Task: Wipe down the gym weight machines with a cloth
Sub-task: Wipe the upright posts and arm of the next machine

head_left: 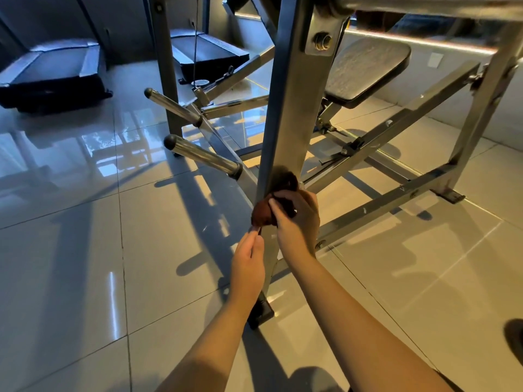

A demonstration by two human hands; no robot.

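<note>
Two hands work low on the post (288, 108), the machine's steel upright. Its long axis runs from the top of view down to a black foot (261, 312) on the floor. The cloth (261, 215), dark red, is bunched against the post's near face. The right hand (297, 222) grips it there, fingers curled over the wad. The left hand (249, 258) sits just below, at the post's left edge, with its fingertips drawn together on a tail of cloth hanging from the wad. It appears to pinch the tail, though the contact is small in view. With the right hand pressing the wad flat to the metal, I judge the next stroke should follow the post's axis, up or down. Left of the post two pegs (203, 157) jut out. Right of it a brace (396, 128) slants away, and a seat pad (368, 69) sits beyond. A downward stroke would meet the left hand first.
</note>
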